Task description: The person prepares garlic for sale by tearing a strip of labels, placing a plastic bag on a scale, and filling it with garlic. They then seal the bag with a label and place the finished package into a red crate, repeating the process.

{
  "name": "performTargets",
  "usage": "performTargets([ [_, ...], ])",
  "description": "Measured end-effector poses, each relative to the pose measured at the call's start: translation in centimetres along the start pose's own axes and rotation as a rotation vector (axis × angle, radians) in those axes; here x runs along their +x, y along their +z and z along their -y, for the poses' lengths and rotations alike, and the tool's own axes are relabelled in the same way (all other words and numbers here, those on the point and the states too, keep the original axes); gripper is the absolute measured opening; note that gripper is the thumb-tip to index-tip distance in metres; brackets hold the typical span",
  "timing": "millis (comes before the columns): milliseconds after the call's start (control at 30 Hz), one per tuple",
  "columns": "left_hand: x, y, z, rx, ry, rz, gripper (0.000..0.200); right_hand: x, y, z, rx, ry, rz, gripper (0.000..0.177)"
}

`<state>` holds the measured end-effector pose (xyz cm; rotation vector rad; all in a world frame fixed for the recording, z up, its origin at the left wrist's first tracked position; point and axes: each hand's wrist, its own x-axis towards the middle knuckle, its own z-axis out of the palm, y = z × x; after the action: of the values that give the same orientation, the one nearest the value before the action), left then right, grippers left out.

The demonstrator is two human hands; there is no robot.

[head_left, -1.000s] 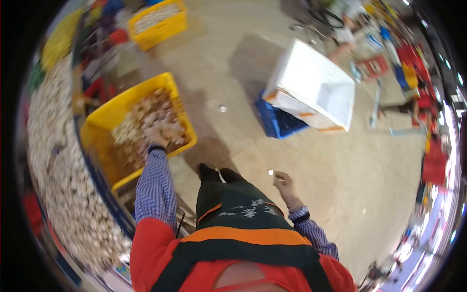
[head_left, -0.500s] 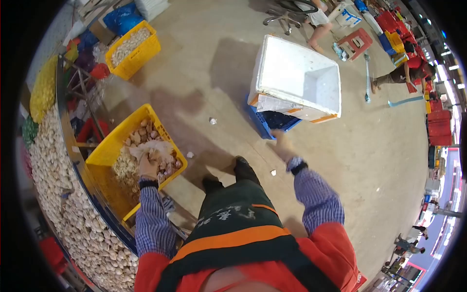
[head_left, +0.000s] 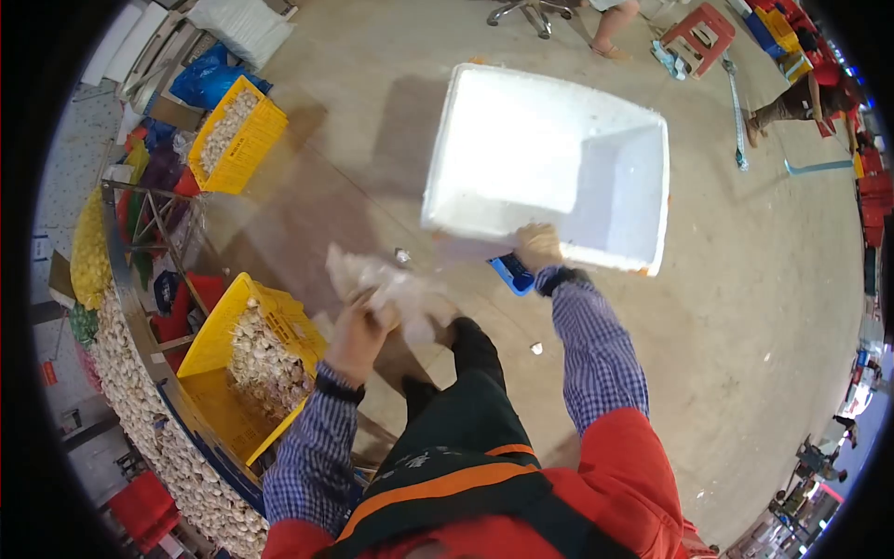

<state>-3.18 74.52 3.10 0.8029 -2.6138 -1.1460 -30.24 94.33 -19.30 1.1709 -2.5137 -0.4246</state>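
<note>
Lifted clear of the yellow crate (head_left: 209,391), my left hand (head_left: 361,337) grips a crumpled, see-through plastic bag (head_left: 396,291), blurred by motion. Garlic bulbs and loose skins (head_left: 265,359) lie in that crate. My right hand (head_left: 540,247) is closed on the near rim of a large white foam box (head_left: 549,154), whose inside looks bare. Under the box, a corner of a blue crate (head_left: 512,274) shows beside my right wrist.
A long heap of garlic (head_left: 158,419) lies behind a metal edge at the left. Another yellow crate (head_left: 237,140) holds garlic at the upper left. A red stool (head_left: 700,39) and people are farther off. Small white scraps dot the floor.
My left hand has come up and right out of the yellow crate with the plastic bag. My right hand has reached the foam box's rim, and the box appears larger and nearer.
</note>
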Motion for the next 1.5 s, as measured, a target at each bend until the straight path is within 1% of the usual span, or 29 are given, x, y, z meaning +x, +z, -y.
performTargets([
  [67,4.3,2.5,-2.1,-0.078,0.034,0.177,0.034,-1.3,-1.7,-0.2,0.614,-0.252,0.066,0.024],
  [133,8.8,7.4,-1.7,-0.362,0.049,0.275,0.042,-4.2,-7.8,1.8,0.077,-0.115,-0.041,0.027],
  [200,12.6,10.8,-2.8,-0.456,0.095,0.405,0.055,-5.8,-7.7,2.9,0.755,-0.156,0.167,0.03],
  [233,13.4,11.7,-3.6,-0.455,0.091,0.406,0.055,-6.1,-9.6,3.4,0.662,-0.107,0.352,0.029],
  [300,14.2,12.9,-4.5,-1.118,-0.83,0.388,0.069,-7.8,-8.4,5.3,0.662,-0.071,0.395,0.026],
  [333,14.1,13.1,-4.1,-1.117,-0.835,0.387,0.069,-8.5,-7.4,5.9,0.66,-0.033,0.438,0.024],
  [400,13.2,13.3,-2.2,-0.889,-0.779,0.264,0.079,-8.4,-9.1,4.9,0.72,-0.027,0.499,0.024],
  [433,11.9,12.7,-1.6,-0.948,-0.714,0.217,0.075,-8.6,-9.1,4.7,0.709,-0.014,0.483,0.028],
  [467,10.6,12.6,0.9,-1.105,-0.647,0.184,0.062,-8.8,-9.1,4.6,0.699,-0.006,0.467,0.032],
  [500,9.2,11.3,1.5,-1.131,-0.646,0.146,0.054,-9.2,-8.7,4.6,0.704,-0.016,0.466,0.032],
  [567,6.1,8.4,2.1,-1.157,-0.643,0.091,0.046,-9.5,-8.2,4.3,0.661,0.019,0.429,0.049],
  [667,-0.3,3.7,3.2,-1.203,-0.73,-0.066,0.035,-9.0,-10.5,2.8,0.761,0.001,0.459,0.058],
  [733,-6.3,1.4,5.4,-1.256,-0.8,-0.178,0.033,-8.7,-12.3,2.2,0.919,-0.016,0.316,0.047],
  [767,-9.7,0.1,5.5,-1.187,-0.804,-0.222,0.031,-9.3,-11.4,2.9,0.935,-0.045,0.248,0.046],
  [800,-13.3,0.5,7.5,-1.203,-0.696,-0.259,0.031,-9.1,-10.9,3.3,0.96,-0.091,0.223,0.045],
  [833,-16.5,-0.8,6.7,-1.188,-0.723,-0.323,0.031,-9.5,-11.0,4.0,0.947,-0.122,0.191,0.042],
  [900,-22.5,-3.1,5.4,-1.248,-0.803,-0.445,0.031,-7.7,-14.3,5.5,0.963,-0.2,0.309,0.036],
  [1000,-31.5,-7.0,2.9,-1.182,-0.904,-0.608,0.036,-6.0,-18.0,10.5,0.811,-0.627,0.337,0.03],
  [1033,-35.1,-8.1,2.5,-1.179,-0.881,-0.733,0.034,-5.8,-19.5,13.9,0.82,-0.719,0.318,0.03],
  [1100,-42.4,-10.2,2.3,-1.117,-0.837,-0.955,0.031,-6.4,-23.7,19.1,0.78,-0.923,0.438,0.025],
  [1133,-46.6,-11.3,2.6,-1.055,-0.824,-1.074,0.029,-7.0,-26.2,22.1,0.765,-0.967,0.41,0.025],
  [1167,-50.8,-11.3,3.7,-1.061,-0.705,-1.284,0.023,-8.1,-29.8,25.7,0.699,-1.114,0.342,0.023],
  [1200,-55.7,-11.2,5.3,-0.934,-0.676,-1.392,0.019,-9.7,-33.4,29.1,0.62,-1.26,0.278,0.021],
  [1233,-60.1,-11.4,6.1,-0.902,-0.535,-1.582,0.016,-11.5,-36.9,32.3,0.653,-1.346,0.244,0.021],
  [1267,-64.1,-12.4,6.1,-0.762,-0.568,-1.742,0.018,-13.0,-40.9,35.1,0.679,-1.431,0.22,0.021],
  [1333,-74.3,-11.3,9.4,-0.378,-0.851,-1.916,0.027,-18.2,-47.8,40.6,0.886,-1.638,0.145,0.022],
  [1400,-79.8,-11.9,8.8,-0.023,-1.487,-1.717,0.042,-24.3,-56.2,44.0,1.249,-1.917,0.091,0.017],
  [1433,-81.8,-11.2,9.8,-0.046,-1.489,-1.734,0.042,-27.2,-59.5,45.7,1.195,-1.979,0.149,0.017],
  [1500,-84.2,-9.0,12.6,0.241,-1.673,-1.297,0.053,-32.3,-64.0,49.1,1.085,-2.121,0.2,0.017],
])
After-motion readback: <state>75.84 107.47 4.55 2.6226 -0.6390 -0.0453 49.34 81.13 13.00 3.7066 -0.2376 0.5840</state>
